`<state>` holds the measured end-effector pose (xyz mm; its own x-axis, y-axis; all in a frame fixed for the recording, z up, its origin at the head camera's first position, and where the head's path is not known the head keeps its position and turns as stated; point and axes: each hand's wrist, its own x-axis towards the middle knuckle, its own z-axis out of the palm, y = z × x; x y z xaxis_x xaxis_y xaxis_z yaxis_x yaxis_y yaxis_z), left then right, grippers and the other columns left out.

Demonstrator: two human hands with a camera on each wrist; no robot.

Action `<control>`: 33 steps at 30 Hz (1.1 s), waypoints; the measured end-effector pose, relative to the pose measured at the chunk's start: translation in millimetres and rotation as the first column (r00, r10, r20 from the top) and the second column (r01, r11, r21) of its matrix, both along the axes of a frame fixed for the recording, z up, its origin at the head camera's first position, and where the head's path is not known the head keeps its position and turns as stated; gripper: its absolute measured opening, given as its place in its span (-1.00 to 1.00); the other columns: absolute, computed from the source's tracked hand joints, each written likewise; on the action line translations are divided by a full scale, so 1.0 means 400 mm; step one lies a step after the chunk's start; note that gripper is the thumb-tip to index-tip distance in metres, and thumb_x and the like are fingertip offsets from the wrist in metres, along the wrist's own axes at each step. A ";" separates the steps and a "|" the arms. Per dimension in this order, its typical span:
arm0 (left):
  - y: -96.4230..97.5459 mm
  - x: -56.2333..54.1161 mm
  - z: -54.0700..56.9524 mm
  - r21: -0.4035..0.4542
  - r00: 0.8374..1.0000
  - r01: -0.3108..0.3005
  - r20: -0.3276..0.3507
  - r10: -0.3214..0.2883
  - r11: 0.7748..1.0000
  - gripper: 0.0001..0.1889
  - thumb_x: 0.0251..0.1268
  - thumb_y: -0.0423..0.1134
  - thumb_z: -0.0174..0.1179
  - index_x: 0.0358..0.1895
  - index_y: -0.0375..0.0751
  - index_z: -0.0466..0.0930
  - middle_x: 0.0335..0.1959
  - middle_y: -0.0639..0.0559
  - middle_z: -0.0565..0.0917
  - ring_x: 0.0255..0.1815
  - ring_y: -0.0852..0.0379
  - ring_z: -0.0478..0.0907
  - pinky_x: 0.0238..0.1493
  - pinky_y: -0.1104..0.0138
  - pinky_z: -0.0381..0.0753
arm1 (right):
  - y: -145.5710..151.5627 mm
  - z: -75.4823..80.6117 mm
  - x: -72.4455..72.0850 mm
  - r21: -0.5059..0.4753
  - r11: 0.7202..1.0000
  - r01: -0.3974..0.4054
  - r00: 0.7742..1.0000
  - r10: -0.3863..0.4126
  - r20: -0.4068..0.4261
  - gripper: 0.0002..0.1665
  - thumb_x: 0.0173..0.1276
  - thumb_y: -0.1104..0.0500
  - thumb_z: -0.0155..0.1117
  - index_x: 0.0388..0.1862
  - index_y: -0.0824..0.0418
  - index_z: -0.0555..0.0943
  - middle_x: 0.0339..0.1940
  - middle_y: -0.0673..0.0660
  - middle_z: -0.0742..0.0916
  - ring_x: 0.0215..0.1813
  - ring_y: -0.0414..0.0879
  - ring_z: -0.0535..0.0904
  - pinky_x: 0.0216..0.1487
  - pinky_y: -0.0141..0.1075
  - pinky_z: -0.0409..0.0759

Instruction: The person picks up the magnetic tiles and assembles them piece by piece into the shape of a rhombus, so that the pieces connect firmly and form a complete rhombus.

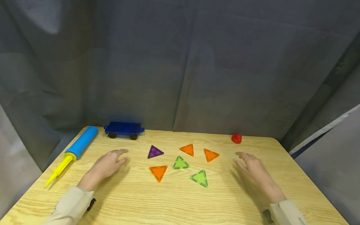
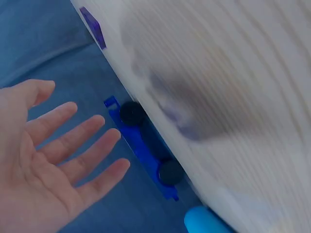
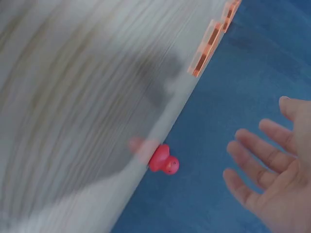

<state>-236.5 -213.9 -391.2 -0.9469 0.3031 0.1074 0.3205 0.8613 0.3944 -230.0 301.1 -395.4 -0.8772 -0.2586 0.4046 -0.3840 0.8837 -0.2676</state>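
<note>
A blue wagon and red toy stand near the wooden surface's far edge, a blue-and-yellow pump along its left. Open wood separates six triangular tiles, lying mid-surface, from both hands. The left hand and right hand hover, fingers spread and released (a purple tile nearest the left, an orange tile the right).

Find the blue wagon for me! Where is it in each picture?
Head: the blue wagon is left, at the back of the wooden table.
Left wrist: near the middle, a bit low, slanting.
Right wrist: not there.
Landmark in all three: the wooden table.
</note>
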 end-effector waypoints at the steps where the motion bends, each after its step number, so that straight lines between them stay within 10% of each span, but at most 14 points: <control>1: 0.005 -0.001 -0.001 0.018 1.000 0.011 0.007 -0.011 1.000 -0.53 0.47 -0.12 -0.02 0.27 -0.38 0.40 0.20 -0.34 0.49 0.21 -0.31 0.40 0.16 -0.12 0.39 | -0.004 0.000 -0.002 -0.027 1.000 -0.008 1.000 0.009 0.026 -0.60 0.42 0.12 0.16 0.04 0.42 0.56 -0.12 0.32 0.69 -0.08 0.22 0.59 -0.02 0.14 0.49; 17: 0.059 0.009 -0.020 0.170 0.974 0.093 0.188 -0.125 0.981 -0.53 0.44 -0.13 0.04 0.29 -0.34 0.39 0.28 -0.31 0.41 0.32 -0.30 0.27 0.28 -0.13 0.26 | -0.103 -0.028 -0.031 -0.190 0.972 -0.138 0.949 0.185 0.256 -0.59 0.41 -0.02 0.16 -0.01 0.28 0.63 -0.05 0.11 0.70 -0.04 0.01 0.55 -0.04 -0.02 0.53; 33: 0.112 0.023 -0.023 0.153 0.911 0.175 0.350 -0.219 0.973 -0.27 0.14 -0.03 0.33 0.38 -0.13 0.31 0.38 -0.20 0.30 0.39 -0.27 0.11 0.30 -0.21 0.14 | -0.213 -0.056 -0.039 -0.194 0.927 -0.321 0.814 0.374 0.444 -0.31 0.38 -0.09 0.17 0.33 0.31 0.37 0.30 0.29 0.49 0.33 0.28 0.33 0.26 0.20 0.30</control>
<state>-227.5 -168.9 -400.6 -0.8497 0.4935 -0.1857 0.2951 0.7368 0.6083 -245.6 215.9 -417.9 -0.8272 -0.5618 0.0151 -0.4665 0.6714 -0.5758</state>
